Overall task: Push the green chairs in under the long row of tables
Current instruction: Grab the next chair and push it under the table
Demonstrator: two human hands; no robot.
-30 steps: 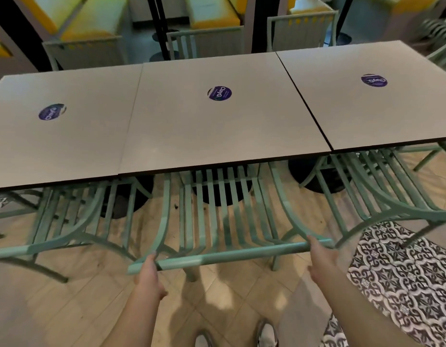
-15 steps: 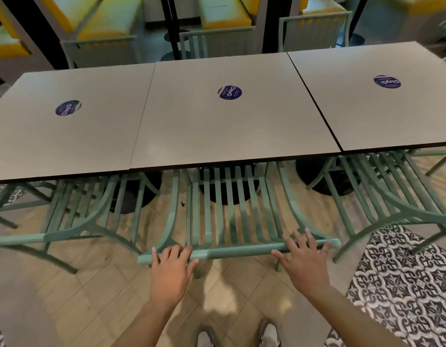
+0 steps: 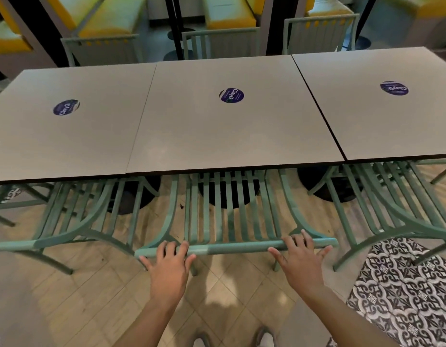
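The left hand [image 3: 168, 266] and the right hand [image 3: 301, 262] lie spread and flat, fingers straight, on the top rail of the middle green chair [image 3: 232, 221], whose seat is already partly under the near edge of the middle table [image 3: 232, 136]. To finish well, I would push evenly through both palms so the chair slides in straight, between the left chair [image 3: 74, 216] and right chair [image 3: 392, 211].

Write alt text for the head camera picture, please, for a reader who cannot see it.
A person's left hand and right hand lie open on the top rail of a green chair tucked under the middle table, with more green chairs on both sides.
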